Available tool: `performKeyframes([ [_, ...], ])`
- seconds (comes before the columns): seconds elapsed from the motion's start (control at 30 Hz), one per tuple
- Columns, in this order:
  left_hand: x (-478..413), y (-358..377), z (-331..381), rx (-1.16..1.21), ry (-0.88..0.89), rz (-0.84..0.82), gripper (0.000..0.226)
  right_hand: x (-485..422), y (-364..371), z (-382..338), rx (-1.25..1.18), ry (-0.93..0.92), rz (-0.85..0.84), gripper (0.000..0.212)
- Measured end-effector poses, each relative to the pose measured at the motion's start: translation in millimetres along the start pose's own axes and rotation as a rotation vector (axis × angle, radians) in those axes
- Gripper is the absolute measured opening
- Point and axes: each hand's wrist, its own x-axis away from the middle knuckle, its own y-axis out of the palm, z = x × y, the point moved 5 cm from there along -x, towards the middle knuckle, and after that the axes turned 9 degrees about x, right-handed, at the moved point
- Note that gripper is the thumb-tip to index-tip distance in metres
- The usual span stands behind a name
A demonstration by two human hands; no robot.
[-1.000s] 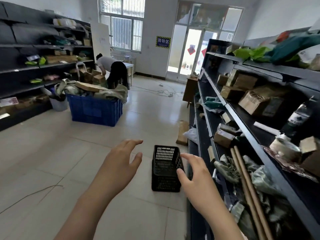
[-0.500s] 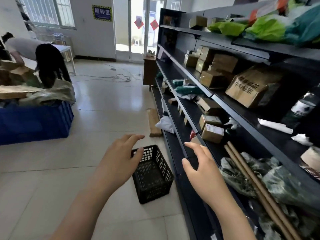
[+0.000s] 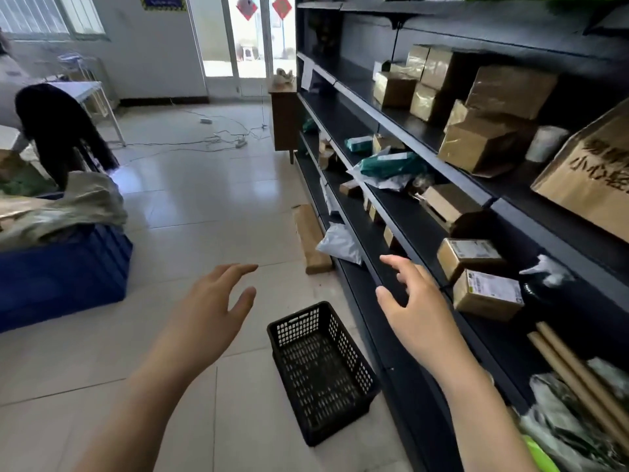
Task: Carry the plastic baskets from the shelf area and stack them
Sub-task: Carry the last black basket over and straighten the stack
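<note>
From the head camera, a black plastic basket with a holey mesh wall (image 3: 323, 369) sits empty on the pale tiled floor (image 3: 204, 206), just beside the bottom of the tall dark metal shelf (image 3: 391, 212). Both hands are held out above it. The left hand (image 3: 207, 321) has its fingers spread wide and holds nothing. The right hand (image 3: 415, 311) is open too, fingers a little curled, and also holds nothing. Neither hand touches the basket.

A second ago the basket looked farther off; now it lies closer, right under and between the two hands, and the view has turned more toward the shelf. I think this means the person is stepping in to grab it. The basket is not picked up yet, so carrying and stacking have not begun.
</note>
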Motion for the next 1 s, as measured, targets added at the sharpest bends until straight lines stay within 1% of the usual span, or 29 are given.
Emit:
performKeyframes([
  [0.1,-56,4,-9,0.018,0.029,-0.032,0.039,-41,15,-15,0.010,-0.014,-0.010,0.043],
  [0.17,-98,10,-19,0.026,0.055,-0.068,0.039,-67,26,-12,0.020,0.031,0.009,0.043],
  [0.27,-159,31,-34,0.027,0.096,-0.161,0.039,-95,42,3,0.042,0.142,0.055,0.045],
  [0.33,-203,50,-43,0.043,0.143,-0.264,0.039,-111,57,13,0.049,0.244,0.102,0.044],
  [0.43,-263,78,-45,0.092,0.257,-0.427,0.035,-130,76,14,0.027,0.377,0.186,0.042],
  [0.5,-301,90,-40,0.070,0.359,-0.528,0.036,-146,90,9,0.014,0.453,0.236,0.041],
  [0.6,-347,99,-32,0.023,0.466,-0.616,0.039,-160,105,-1,0.000,0.564,0.298,0.039],
  [0.7,-385,121,-34,0.001,0.539,-0.706,0.038,-162,124,0,0.000,0.684,0.404,0.039],
  [0.8,-405,159,-54,0.025,0.511,-0.818,0.036,-152,152,13,-0.016,0.805,0.461,0.037],
  [0.87,-412,183,-72,0.061,0.480,-0.862,0.033,-147,174,23,-0.026,0.877,0.494,0.036],
  [0.93,-414,207,-90,0.101,0.467,-0.881,0.031,-143,194,35,-0.043,0.936,0.541,0.036],
  [1.0,-412,229,-110,0.133,0.452,-0.878,0.030,-141,212,49,-0.027,0.952,0.556,0.036],
])
